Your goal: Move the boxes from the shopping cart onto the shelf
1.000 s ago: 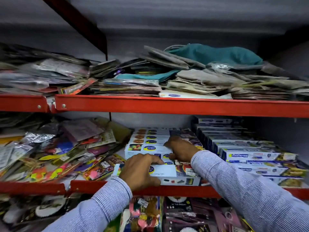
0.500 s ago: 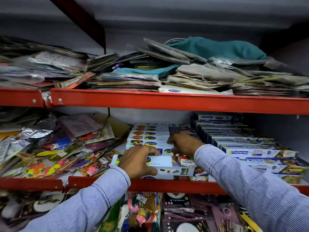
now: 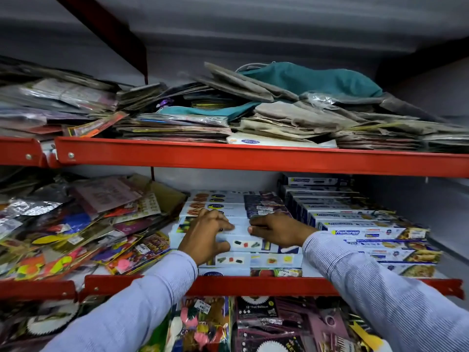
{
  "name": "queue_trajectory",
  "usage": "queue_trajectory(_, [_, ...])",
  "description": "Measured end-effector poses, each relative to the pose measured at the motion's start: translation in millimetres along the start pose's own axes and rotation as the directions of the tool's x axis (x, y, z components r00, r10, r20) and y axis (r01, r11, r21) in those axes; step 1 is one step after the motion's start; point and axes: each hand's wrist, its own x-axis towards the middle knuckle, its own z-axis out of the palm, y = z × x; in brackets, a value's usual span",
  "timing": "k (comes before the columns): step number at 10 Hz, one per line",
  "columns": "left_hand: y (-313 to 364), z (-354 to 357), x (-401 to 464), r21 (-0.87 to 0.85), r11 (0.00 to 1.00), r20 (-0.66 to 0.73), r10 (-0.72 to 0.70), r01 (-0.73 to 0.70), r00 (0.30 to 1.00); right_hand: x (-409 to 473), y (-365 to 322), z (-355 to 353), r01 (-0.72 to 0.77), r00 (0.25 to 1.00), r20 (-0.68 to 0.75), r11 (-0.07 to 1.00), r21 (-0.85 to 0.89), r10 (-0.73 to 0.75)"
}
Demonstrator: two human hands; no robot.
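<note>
A long white box (image 3: 241, 232) lies on top of a stack of similar white boxes (image 3: 275, 260) in the middle of the red-edged shelf (image 3: 253, 285). My left hand (image 3: 205, 237) grips the box's left part, fingers curled over its top. My right hand (image 3: 276, 229) holds its right part, thumb against the front face. More such boxes (image 3: 228, 199) lie in rows behind. The shopping cart is out of view.
Blue-and-white Freshwrapp boxes (image 3: 360, 232) are stacked to the right of the stack. Colourful flat packets (image 3: 76, 237) are heaped on the left. The upper shelf (image 3: 253, 158) bears cloth bags and packets. Balloon packets (image 3: 253, 326) hang below.
Both hands have moved further into the shelf, sliding the white box back onto the stack. The hands now sit closer together on it.
</note>
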Motion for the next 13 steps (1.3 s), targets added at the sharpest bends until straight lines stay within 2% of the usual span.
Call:
queue_trajectory(1, [-4.3, 12.4, -5.9, 0.02, 0.999, -0.06, 0.04, -0.039, 0.997, -8.3, -1.2, 9.8, 0.053, 0.997, -0.058, 0.999, 0.0, -0.052])
queue_trajectory(2, [-5.9, 17.9, -7.0, -0.039, 0.998, -0.076, 0.036, -0.039, 0.996, -9.1, 2.8, 17.4, 0.05, 0.994, -0.101, 0.998, 0.026, -0.047])
queue_trajectory(4, [-0.3, 23.2, -5.0, -0.062, 0.997, -0.082, 0.029, -0.035, 0.996, -8.7, 9.2, 25.8, 0.061, 0.99, -0.13, 0.998, 0.015, -0.059])
queue_trajectory(7, [-2.1, 30.6, -8.2, 0.0, 0.999, -0.109, 0.042, -0.042, 0.993, -6.3, 17.8, 34.0, 0.059, 0.986, -0.159, 0.998, 0.006, -0.057])
queue_trajectory(8, [-4.0, 34.9, -16.4, 0.202, 0.975, -0.125, 0.124, -0.097, 0.984, -9.7, 12.0, 40.4, 0.046, 0.967, -0.25, 0.998, -0.052, -0.058])
queue_trajectory(9, [-5.3, 38.1, -30.4, 0.374, 0.923, -0.169, 0.166, -0.093, 0.971, -16.5, 2.6, 64.9, -0.078, 0.869, -0.495, 0.986, -0.146, -0.004])
queue_trajectory(10, [-8.4, 41.6, -40.0, 0.447, 0.894, -0.179, 0.139, -0.045, 0.974, -21.5, -4.9, 92.1, -0.208, 0.798, -0.597, 0.968, -0.142, 0.084])
queue_trajectory(12, [-14.8, 45.0, -38.6, 0.501, 0.865, -0.12, 0.086, -0.014, 0.989, -18.4, -6.0, 108.7, -0.283, 0.765, -0.63, 0.948, -0.144, 0.132])
queue_trajectory(13, [-10.2, 42.3, -43.2, 0.501, 0.866, -0.14, 0.078, 0.002, 0.987, -19.7, -13.4, 109.3, -0.265, 0.76, -0.633, 0.96, -0.092, 0.149])
